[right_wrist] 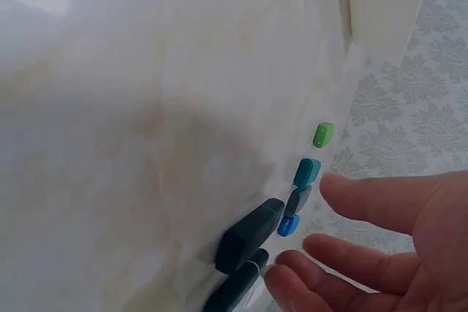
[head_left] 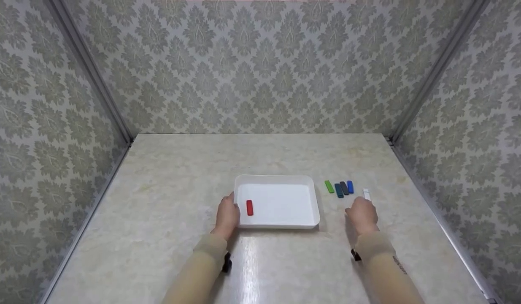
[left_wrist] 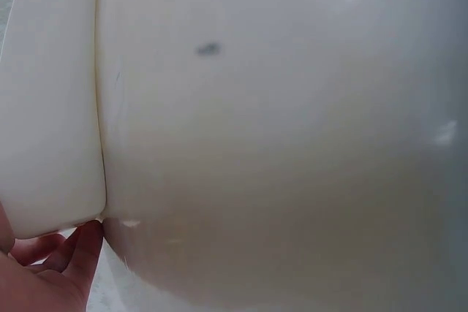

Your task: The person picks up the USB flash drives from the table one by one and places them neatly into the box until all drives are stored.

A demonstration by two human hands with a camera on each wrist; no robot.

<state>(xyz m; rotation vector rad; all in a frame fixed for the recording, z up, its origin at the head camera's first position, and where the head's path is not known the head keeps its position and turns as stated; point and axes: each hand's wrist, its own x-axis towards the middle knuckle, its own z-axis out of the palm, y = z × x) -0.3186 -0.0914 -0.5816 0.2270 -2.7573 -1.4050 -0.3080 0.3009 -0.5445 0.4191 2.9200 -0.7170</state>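
My left hand (head_left: pixel 228 215) grips the left side of a white rectangular tray (head_left: pixel 277 226). In the left wrist view, its bent fingers (left_wrist: pixel 82 257) touch a corner of the tray. A small red oblong block (head_left: pixel 249 207) lies inside, near the tray's left wall. My right hand (head_left: pixel 362 214) is over the table beside a white oblong block (head_left: pixel 366 193), which it partly covers in the head view. Thumb and fingers stand apart in the right wrist view, with nothing held between them. Close by the fingertips lie two dark oblong pieces (right_wrist: pixel 250 235), whose kind I cannot tell.
Between tray and right hand, toward the back, lie several small blocks: green (head_left: pixel 329 186), teal (head_left: pixel 338 190), grey (head_left: pixel 344 188) and blue (head_left: pixel 350 187). Patterned walls (head_left: pixel 264 63) enclose the pale marbled table (head_left: pixel 167 169) at the back and both sides.
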